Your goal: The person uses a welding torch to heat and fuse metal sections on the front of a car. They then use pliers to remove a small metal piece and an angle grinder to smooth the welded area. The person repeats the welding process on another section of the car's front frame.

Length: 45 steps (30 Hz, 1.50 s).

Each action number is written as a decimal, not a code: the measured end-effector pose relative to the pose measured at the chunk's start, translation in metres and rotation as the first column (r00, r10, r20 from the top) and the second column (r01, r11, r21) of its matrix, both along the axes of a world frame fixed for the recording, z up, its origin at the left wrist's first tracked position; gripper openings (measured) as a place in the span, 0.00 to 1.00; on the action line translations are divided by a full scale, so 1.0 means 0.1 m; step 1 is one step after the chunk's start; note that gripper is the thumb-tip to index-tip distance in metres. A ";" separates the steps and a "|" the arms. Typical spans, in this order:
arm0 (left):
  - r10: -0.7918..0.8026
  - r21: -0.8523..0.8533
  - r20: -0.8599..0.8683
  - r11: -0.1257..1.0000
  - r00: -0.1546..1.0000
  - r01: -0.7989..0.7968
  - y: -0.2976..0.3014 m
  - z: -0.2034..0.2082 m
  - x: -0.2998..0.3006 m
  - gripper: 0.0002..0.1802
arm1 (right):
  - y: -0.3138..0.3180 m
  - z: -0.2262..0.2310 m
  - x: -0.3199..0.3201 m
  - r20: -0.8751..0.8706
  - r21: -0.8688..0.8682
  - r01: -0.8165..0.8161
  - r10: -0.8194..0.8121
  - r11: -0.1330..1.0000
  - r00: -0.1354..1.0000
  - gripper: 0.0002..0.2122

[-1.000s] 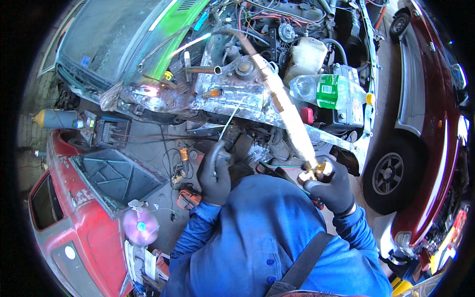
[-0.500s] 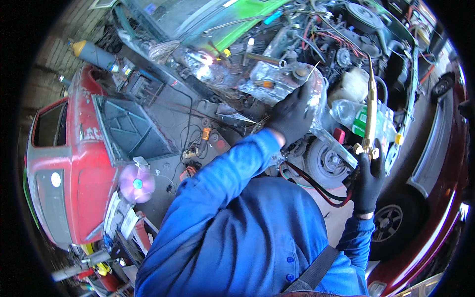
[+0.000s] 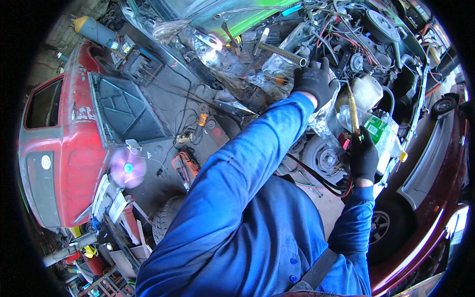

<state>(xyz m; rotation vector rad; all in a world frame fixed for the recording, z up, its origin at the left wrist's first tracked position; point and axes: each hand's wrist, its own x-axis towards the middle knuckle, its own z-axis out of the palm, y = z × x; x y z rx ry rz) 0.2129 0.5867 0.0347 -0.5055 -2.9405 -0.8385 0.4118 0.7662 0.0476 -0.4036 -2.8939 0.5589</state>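
Observation:
My right hand [image 3: 364, 156], in a black glove, is closed round the valve end of a brass gas torch [image 3: 353, 111]. Its narrow tip points up toward the engine bay, and I see no flame. Dark and red hoses [image 3: 321, 183] loop below that hand. Over the crumpled bare-metal inner wing [image 3: 321, 121] is my gloved left hand [image 3: 316, 84], fingers apart and one stretched upward. I make out nothing in it, though its palm side is hidden. Just beyond its fingers lies a metal tube [image 3: 282, 53], beside a hammer [image 3: 261, 41].
A clear plastic bottle with a green label [image 3: 377, 129] and a whitish tank [image 3: 365, 91] sit close to the torch. Below is a wheel [image 3: 324, 158]. An orange-banded angle grinder [image 3: 202, 121] and cables lie on the floor. Red vehicles flank me, with a spinning fan [image 3: 128, 168] at left.
My left hand has moved up and right across the metal, and the thin pale rod in it no longer shows. The torch has shifted slightly left and tilted; my right hand still grips it.

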 end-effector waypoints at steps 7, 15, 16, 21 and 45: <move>-0.138 0.123 -0.358 0.974 0.924 0.193 -0.49 0.04 0.61 0.41 | 0.03 -0.14 -0.06 0.094 0.167 -0.134 0.119 0.977 0.988 0.29; 0.003 0.220 0.083 0.975 0.997 -0.022 -2.16 -1.14 2.39 0.29 | 0.21 -0.30 -0.11 0.088 0.405 -0.337 0.331 0.850 0.940 0.30; 0.133 0.184 0.312 0.963 0.941 -0.197 -2.45 -1.48 2.64 0.27 | 0.21 -0.32 -0.11 0.109 0.342 -0.281 0.259 0.897 0.960 0.31; 0.411 -0.231 0.658 0.908 0.631 -0.351 -4.04 -3.06 4.20 0.33 | 0.09 -0.28 -0.08 0.153 0.339 -0.232 0.190 0.912 0.970 0.31; 0.509 -0.113 0.578 0.824 0.638 -0.555 -7.07 -3.58 4.83 0.19 | -2.14 1.44 -1.06 -0.357 0.519 -0.149 0.372 0.842 0.857 0.19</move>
